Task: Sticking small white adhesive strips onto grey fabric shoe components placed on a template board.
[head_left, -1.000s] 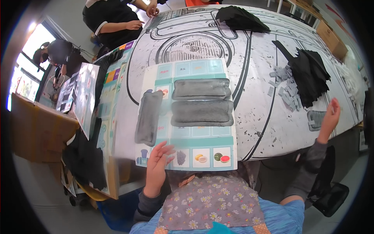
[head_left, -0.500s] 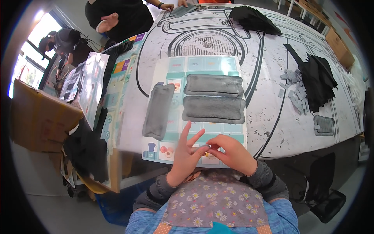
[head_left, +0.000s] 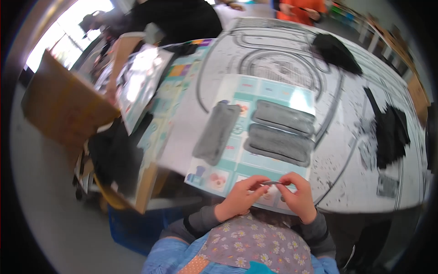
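Note:
A small grey strip (head_left: 272, 183) spans the gap between my hands, low over the near edge of a printed sheet. One end is pinched by the thumb and forefinger of my left hand (head_left: 237, 198); my right hand (head_left: 299, 199) pinches the other end. Beyond them, three long grey fabric pieces with rounded corners lie on the sheet (head_left: 269, 86). The left piece (head_left: 216, 132) stands lengthwise, while the upper piece (head_left: 284, 118) and lower piece (head_left: 278, 144) lie crosswise, one just behind the other.
Black fabric (head_left: 392, 134) lies at the table's right beside several small grey pieces (head_left: 366, 148) and a grey pad (head_left: 388, 186). Another black heap (head_left: 337, 52) is farther back. Cardboard (head_left: 68, 96) stands left. A person in black (head_left: 182, 20) and one in orange (head_left: 301, 11) are across the table.
The view has swung, shifting the table rightward and down. My left hand's spread fingers have closed into a pinch, and the grey strip now shows stretched between both hands. The person in black has leaned over.

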Motion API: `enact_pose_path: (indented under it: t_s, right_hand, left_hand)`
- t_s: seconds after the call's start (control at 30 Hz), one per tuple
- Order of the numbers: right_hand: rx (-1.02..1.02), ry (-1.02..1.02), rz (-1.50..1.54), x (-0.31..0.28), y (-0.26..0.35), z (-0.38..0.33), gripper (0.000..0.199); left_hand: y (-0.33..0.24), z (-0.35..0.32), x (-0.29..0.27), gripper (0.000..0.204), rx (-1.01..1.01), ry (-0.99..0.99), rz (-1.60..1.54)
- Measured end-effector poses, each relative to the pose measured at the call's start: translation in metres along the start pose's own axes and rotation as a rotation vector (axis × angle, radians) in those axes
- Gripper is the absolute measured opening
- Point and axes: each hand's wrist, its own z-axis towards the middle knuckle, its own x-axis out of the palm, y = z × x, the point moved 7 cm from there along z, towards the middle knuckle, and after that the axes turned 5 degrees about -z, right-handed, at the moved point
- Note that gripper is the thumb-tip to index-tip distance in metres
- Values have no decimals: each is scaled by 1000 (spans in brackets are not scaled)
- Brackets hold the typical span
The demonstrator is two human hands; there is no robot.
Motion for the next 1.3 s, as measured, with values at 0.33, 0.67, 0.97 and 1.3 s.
enact_pose_path:
  t_s: [0.33,0.67,0.97,1.3]
  right_hand:
    - [260,-3,186,17,-56,-12,7]
    - [106,32,70,21,-50,-6,6]
    - [86,12,57,18,-53,-10,5]
    - [224,-59,253,12,-60,-14,6]
  left_hand:
    - [-41,-13,-35,10,445,-138,642]
    - [-92,-201,-376,69,-66,-1852,1556]
    - [-66,-185,-379,71,-33,-1676,1222]
    - [-102,-27,-145,25,707,-588,907]
